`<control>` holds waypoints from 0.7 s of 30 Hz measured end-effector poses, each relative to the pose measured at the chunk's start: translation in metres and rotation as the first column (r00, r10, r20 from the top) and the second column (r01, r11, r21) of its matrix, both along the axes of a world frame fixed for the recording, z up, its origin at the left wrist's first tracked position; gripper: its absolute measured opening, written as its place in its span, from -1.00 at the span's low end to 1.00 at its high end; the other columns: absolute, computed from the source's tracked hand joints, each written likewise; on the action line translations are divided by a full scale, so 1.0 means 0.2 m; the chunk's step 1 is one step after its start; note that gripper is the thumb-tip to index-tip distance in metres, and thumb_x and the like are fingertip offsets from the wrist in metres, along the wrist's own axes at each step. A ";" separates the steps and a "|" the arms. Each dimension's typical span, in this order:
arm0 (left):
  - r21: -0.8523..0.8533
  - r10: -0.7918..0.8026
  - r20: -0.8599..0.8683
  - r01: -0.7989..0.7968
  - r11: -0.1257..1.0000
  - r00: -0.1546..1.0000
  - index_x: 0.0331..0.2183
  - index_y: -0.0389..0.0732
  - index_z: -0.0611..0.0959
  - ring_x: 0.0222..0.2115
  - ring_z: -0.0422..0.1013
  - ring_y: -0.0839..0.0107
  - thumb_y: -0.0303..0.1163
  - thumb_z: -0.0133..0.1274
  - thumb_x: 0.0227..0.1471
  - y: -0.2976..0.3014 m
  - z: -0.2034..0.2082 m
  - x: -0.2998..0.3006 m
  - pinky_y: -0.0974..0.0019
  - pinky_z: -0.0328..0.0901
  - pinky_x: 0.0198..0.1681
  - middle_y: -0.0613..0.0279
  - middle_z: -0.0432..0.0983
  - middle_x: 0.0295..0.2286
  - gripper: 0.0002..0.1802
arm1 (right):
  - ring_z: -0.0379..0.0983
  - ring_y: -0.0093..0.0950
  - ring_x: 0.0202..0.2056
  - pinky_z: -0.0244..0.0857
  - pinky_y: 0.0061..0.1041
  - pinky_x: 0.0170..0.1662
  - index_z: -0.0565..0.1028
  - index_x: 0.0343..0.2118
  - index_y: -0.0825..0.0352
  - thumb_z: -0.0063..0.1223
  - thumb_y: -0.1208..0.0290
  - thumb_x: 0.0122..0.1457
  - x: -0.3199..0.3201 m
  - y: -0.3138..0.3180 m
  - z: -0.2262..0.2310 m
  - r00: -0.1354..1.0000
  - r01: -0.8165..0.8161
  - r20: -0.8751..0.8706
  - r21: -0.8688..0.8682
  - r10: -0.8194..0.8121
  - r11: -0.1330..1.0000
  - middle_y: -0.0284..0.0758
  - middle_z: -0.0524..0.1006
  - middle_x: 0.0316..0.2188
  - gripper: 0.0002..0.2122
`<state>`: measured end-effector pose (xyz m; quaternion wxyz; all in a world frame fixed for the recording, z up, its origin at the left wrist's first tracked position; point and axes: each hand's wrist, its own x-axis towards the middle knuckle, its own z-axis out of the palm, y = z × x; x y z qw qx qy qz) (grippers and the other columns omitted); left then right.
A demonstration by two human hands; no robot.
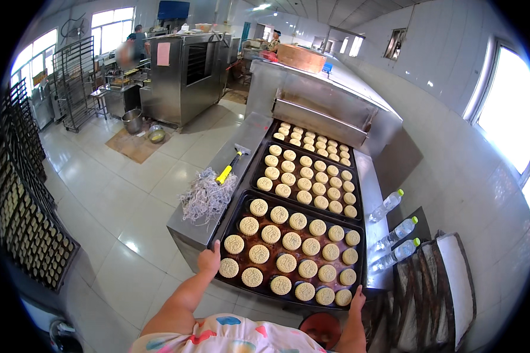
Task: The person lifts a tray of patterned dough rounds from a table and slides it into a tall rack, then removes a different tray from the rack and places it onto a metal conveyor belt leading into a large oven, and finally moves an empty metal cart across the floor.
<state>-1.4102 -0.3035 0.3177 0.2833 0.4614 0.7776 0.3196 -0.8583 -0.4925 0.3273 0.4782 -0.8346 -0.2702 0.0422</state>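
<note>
Tray [275,250] of round cakes [291,240] lies straight ahead of and between both grips, long axis crosswise; the left grip [208,259] clasps its left edge, the right grip [358,300] its near right corner; both touch it, neither nearer; a second tray [297,172] sits just beyond, farther from either grip.

Writing of any kind — none legible.

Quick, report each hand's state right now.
Left hand: closed, holding the left edge of the nearest tray.
Right hand: closed, holding the same tray near its front right corner.
</note>
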 end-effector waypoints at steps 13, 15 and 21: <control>0.094 0.057 0.000 -0.056 0.994 0.998 -0.67 -0.48 0.53 -0.51 0.40 -0.19 0.30 -0.31 0.00 0.02 0.00 0.02 -0.07 0.25 -0.40 -0.30 0.43 -0.63 -0.09 | 0.22 -0.33 -0.60 0.16 -0.25 -0.42 0.44 -0.55 0.58 -0.16 -0.08 0.14 -0.06 0.01 0.07 0.997 0.031 0.074 -0.070 -0.025 0.997 -0.01 0.35 -0.68 -0.40; 0.154 0.032 -0.001 -0.031 0.988 0.999 -0.66 -0.50 0.55 -0.53 0.40 -0.20 0.30 -0.29 0.00 0.03 -0.03 0.03 -0.09 0.22 -0.43 -0.30 0.43 -0.64 -0.09 | 0.26 -0.32 -0.55 0.21 -0.28 -0.34 0.46 -0.50 0.58 -0.15 -0.09 0.13 -0.06 0.01 0.06 0.997 0.054 0.057 -0.071 -0.050 0.996 0.01 0.40 -0.63 -0.39; 0.100 0.013 -0.030 -0.010 0.995 0.999 -0.69 -0.52 0.52 -0.56 0.37 -0.18 0.30 -0.28 0.00 0.06 -0.07 0.04 -0.07 0.21 -0.44 -0.30 0.41 -0.67 -0.08 | 0.37 -0.41 -0.38 0.23 -0.41 -0.20 0.49 -0.35 0.55 -0.11 -0.10 0.11 -0.05 0.01 0.07 0.994 0.051 -0.094 -0.101 -0.061 0.994 -0.10 0.50 -0.48 -0.40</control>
